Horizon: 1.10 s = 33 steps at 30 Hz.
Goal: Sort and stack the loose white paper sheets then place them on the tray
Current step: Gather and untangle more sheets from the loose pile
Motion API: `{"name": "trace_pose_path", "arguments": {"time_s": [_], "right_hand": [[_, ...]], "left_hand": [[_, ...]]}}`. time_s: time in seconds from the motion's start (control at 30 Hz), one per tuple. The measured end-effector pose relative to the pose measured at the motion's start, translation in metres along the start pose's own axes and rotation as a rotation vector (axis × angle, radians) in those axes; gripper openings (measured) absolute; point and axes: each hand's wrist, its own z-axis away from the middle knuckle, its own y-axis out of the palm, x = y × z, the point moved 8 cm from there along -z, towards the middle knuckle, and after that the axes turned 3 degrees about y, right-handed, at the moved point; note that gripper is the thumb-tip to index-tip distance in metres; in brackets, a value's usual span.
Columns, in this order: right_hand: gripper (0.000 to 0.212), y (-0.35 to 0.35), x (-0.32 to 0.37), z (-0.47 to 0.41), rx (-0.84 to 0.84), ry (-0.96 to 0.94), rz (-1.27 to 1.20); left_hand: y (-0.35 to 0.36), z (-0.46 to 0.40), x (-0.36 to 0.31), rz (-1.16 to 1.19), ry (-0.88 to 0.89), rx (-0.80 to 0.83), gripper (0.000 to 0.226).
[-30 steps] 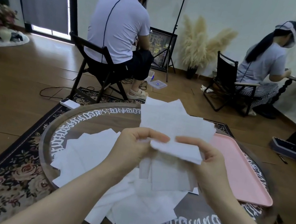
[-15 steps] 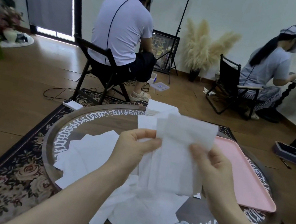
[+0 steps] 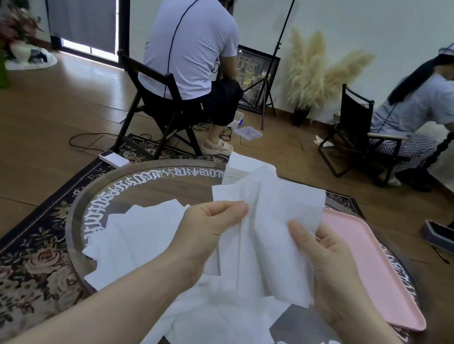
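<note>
A bunch of white sheets (image 3: 267, 231) is held upright above the table (image 3: 187, 186), pinched between curled thumb and fingers of the left hand (image 3: 206, 237) and right hand (image 3: 321, 264). More loose sheets (image 3: 131, 243) are spread beneath, partly hidden by the forearms; a neat stack (image 3: 238, 167) is half covered behind. The pink tray (image 3: 377, 264) is seen at the right.

Home living room: floral rug (image 3: 27, 259), pampas decor (image 3: 310, 69).

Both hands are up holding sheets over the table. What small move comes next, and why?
Probably square up the held sheets: the left hand and right hand pinch them crooked. Then add them to the neat stack behind, since the pink tray is bare and loose sheets remain.
</note>
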Motion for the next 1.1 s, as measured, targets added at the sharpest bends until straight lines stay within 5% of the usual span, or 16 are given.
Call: {"name": "trace_pose_path", "arguments": {"time_s": [0.4, 0.7, 0.9, 0.97, 1.1], "right_hand": [[0.031, 0.002, 0.005, 0.000, 0.026, -0.094, 0.197], [0.032, 0.004, 0.005, -0.001, 0.071, -0.106, 0.199], [0.050, -0.005, 0.009, 0.001, -0.059, -0.137, 0.220], [0.070, -0.015, 0.007, -0.001, -0.158, -0.067, 0.276], [0.075, 0.000, -0.011, 0.003, 0.044, 0.228, 0.104]], "left_hand": [[0.002, 0.001, 0.002, 0.037, -0.021, -0.010, 0.017], [0.006, 0.005, 0.000, 0.060, -0.022, 0.023, 0.043], [0.006, 0.002, -0.004, 0.058, 0.005, 0.048, 0.021], [0.007, 0.001, -0.008, 0.080, 0.007, 0.082, 0.021], [0.008, 0.000, -0.008, 0.097, 0.001, 0.112, 0.021]]}}
